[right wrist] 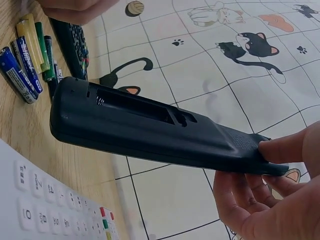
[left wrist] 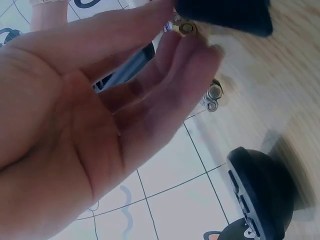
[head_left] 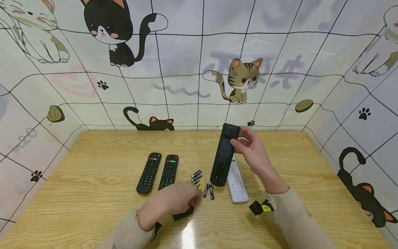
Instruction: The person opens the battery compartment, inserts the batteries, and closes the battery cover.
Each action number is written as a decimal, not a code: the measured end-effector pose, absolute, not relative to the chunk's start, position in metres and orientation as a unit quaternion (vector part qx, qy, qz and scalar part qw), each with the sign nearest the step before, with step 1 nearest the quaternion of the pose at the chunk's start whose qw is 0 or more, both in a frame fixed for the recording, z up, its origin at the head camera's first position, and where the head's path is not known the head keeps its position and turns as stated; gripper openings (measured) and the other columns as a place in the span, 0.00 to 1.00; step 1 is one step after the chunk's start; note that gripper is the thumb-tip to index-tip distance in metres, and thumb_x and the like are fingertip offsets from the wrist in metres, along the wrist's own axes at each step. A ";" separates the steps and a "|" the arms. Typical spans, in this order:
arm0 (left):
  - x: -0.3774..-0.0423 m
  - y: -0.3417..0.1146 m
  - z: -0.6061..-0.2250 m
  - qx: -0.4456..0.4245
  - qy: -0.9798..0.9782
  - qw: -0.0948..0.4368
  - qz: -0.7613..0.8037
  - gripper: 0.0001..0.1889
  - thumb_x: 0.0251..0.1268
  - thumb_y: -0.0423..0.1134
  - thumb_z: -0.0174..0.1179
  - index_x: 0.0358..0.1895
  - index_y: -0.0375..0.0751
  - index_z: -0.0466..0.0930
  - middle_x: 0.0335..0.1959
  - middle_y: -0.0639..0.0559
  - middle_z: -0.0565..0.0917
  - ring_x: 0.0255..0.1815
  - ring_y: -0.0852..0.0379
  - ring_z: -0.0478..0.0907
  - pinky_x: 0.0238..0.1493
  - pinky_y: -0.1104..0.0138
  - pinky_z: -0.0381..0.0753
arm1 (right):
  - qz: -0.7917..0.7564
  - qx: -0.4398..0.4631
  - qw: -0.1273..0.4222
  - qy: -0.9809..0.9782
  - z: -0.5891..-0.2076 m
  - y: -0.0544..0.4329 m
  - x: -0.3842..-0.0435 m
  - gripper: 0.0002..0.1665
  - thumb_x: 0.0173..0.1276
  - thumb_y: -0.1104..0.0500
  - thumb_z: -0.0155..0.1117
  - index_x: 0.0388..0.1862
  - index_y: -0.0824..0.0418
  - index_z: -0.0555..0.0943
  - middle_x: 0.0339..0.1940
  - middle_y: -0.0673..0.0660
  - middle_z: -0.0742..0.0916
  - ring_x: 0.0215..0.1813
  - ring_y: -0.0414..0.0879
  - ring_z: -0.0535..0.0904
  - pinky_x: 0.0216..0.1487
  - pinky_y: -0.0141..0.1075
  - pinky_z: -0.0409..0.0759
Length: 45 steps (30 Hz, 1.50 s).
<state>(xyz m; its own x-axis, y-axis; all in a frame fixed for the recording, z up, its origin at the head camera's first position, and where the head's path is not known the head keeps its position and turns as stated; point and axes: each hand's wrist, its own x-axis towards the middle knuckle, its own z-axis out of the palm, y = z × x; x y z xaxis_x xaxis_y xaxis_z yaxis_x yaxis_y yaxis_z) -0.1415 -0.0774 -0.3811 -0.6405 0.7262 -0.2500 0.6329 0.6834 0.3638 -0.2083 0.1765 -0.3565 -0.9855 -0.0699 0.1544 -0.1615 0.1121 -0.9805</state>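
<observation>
My right hand (head_left: 253, 152) grips a black remote control (head_left: 225, 152) by one end, thumb on its back. In the right wrist view the remote's uncovered battery compartment (right wrist: 132, 107) holds no battery. My left hand (head_left: 174, 199) reaches low over the table, fingers bent downward, fingertips right at two yellow batteries (right wrist: 32, 42). In the left wrist view a yellow battery's end (left wrist: 187, 27) shows between thumb and fingers. A small dark piece (head_left: 183, 214) appears just below this hand. Blue batteries (head_left: 206, 190) and dark-and-silver batteries (head_left: 196, 175) lie close by.
Two black remotes (head_left: 149, 173) lie buttons up to the left on the wooden table (head_left: 102, 166). A white remote (head_left: 237, 183) lies partly behind the raised one. Cat-patterned walls (head_left: 186, 69) stand around the table's back and sides.
</observation>
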 end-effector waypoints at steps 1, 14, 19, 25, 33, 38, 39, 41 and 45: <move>-0.143 -0.077 -0.381 0.377 0.900 0.182 0.123 0.09 0.62 0.26 0.69 0.36 0.46 0.84 0.34 0.58 0.80 0.31 0.65 0.73 0.34 0.71 0.77 | 0.661 0.078 0.035 -0.746 -0.356 0.177 -0.208 0.27 0.76 0.71 0.59 0.71 0.72 0.66 0.57 0.66 0.78 0.46 0.41 0.83 0.46 0.36 0.85; -0.160 -0.063 -0.393 0.363 0.918 0.090 0.134 0.21 0.63 0.42 0.75 0.56 0.38 0.84 0.48 0.50 0.78 0.44 0.59 0.73 0.44 0.68 0.78 | 0.643 0.089 0.038 -0.760 -0.355 0.178 -0.210 0.27 0.76 0.70 0.60 0.71 0.71 0.68 0.57 0.68 0.79 0.46 0.41 0.83 0.47 0.34 0.85; -0.164 -0.059 -0.397 0.365 0.918 0.090 0.124 0.20 0.64 0.43 0.74 0.56 0.40 0.85 0.47 0.52 0.77 0.42 0.58 0.70 0.43 0.67 0.76 | 0.637 0.089 0.042 -0.765 -0.354 0.177 -0.210 0.27 0.75 0.71 0.61 0.71 0.71 0.69 0.56 0.68 0.79 0.46 0.42 0.84 0.46 0.34 0.85; -0.166 -0.056 -0.398 0.368 0.917 0.094 0.120 0.19 0.61 0.44 0.75 0.54 0.43 0.88 0.42 0.55 0.76 0.40 0.59 0.68 0.41 0.67 0.75 | 0.632 0.095 0.044 -0.768 -0.354 0.174 -0.211 0.27 0.75 0.70 0.61 0.71 0.71 0.69 0.55 0.69 0.79 0.46 0.44 0.84 0.46 0.35 0.85; -0.170 -0.054 -0.399 0.376 0.917 0.088 0.105 0.19 0.60 0.45 0.76 0.53 0.45 0.87 0.41 0.57 0.77 0.40 0.59 0.71 0.41 0.67 0.76 | 0.624 0.095 0.044 -0.775 -0.354 0.176 -0.211 0.28 0.75 0.69 0.61 0.72 0.70 0.68 0.56 0.69 0.79 0.48 0.47 0.83 0.47 0.35 0.85; -0.171 -0.053 -0.399 0.382 0.913 0.096 0.107 0.18 0.58 0.44 0.77 0.49 0.44 0.84 0.40 0.57 0.77 0.40 0.60 0.72 0.42 0.66 0.76 | 0.625 0.089 0.044 -0.774 -0.354 0.178 -0.211 0.27 0.76 0.69 0.61 0.71 0.69 0.69 0.56 0.68 0.79 0.48 0.47 0.83 0.47 0.35 0.85; -0.171 -0.052 -0.399 0.383 0.912 0.098 0.109 0.18 0.58 0.44 0.78 0.48 0.44 0.83 0.39 0.57 0.77 0.40 0.60 0.72 0.42 0.67 0.76 | 0.626 0.088 0.045 -0.774 -0.355 0.178 -0.210 0.27 0.76 0.69 0.61 0.70 0.70 0.69 0.56 0.68 0.79 0.48 0.46 0.83 0.47 0.35 0.85; -0.171 -0.051 -0.400 0.385 0.911 0.102 0.110 0.18 0.56 0.43 0.78 0.46 0.44 0.81 0.38 0.58 0.77 0.40 0.60 0.73 0.42 0.66 0.77 | 0.627 0.088 0.044 -0.772 -0.355 0.179 -0.210 0.27 0.75 0.70 0.61 0.70 0.70 0.69 0.56 0.68 0.79 0.47 0.45 0.83 0.47 0.35 0.85; -0.171 -0.049 -0.400 0.386 0.910 0.102 0.112 0.19 0.54 0.41 0.80 0.44 0.44 0.79 0.38 0.57 0.79 0.41 0.59 0.74 0.43 0.66 0.78 | 0.628 0.087 0.044 -0.772 -0.357 0.180 -0.210 0.26 0.75 0.70 0.61 0.69 0.71 0.70 0.55 0.69 0.79 0.46 0.44 0.84 0.46 0.35 0.85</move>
<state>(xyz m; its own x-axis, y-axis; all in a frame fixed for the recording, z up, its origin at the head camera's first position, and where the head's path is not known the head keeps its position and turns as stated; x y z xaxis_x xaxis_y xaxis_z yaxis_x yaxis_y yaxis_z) -0.1711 -0.0491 -0.3999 -0.6819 0.7246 -0.0992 0.6791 0.6777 0.2822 -0.2096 0.1800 -0.3569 -0.9809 -0.0794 0.1776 -0.1900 0.1949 -0.9622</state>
